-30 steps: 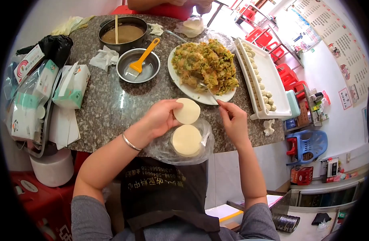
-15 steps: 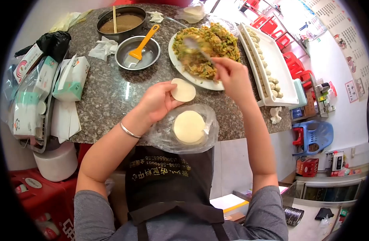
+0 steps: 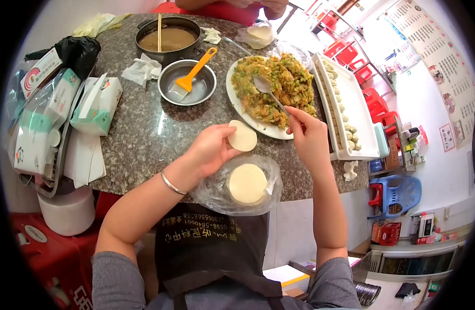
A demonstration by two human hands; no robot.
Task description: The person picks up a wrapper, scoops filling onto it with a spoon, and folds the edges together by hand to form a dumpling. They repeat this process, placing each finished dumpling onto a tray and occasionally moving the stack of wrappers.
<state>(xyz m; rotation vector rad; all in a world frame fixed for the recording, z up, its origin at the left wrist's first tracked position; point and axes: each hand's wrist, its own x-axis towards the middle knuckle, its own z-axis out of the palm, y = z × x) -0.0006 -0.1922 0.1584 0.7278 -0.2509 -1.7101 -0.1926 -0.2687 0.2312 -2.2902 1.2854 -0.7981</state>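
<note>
A round, pale dumpling wrapper (image 3: 243,136) rests on the fingers of my left hand (image 3: 212,150), its edge pinched under the thumb. My right hand (image 3: 305,133) grips the handle of a metal spoon (image 3: 271,93), whose bowl lies on the chopped vegetable filling (image 3: 294,70). That filling is heaped on a large white plate (image 3: 236,98). Just below my left hand, a stack of wrappers (image 3: 247,184) sits on a clear plastic bag (image 3: 211,192) at the table's near edge.
A steel bowl (image 3: 167,85) holds an orange-handled brush (image 3: 196,70). Behind stands a dark pot (image 3: 191,51) with chopsticks (image 3: 159,33). White trays (image 3: 362,129) of dumplings (image 3: 351,135) stand right; tissue packs (image 3: 100,106) lie left. Another person's hands (image 3: 273,6) show at the far edge.
The spoon, blurred over the filling before, now shows clearly with its bowl on the filling. My view has shifted, bringing the other person's hands into sight. The wrapper stays in my left hand.
</note>
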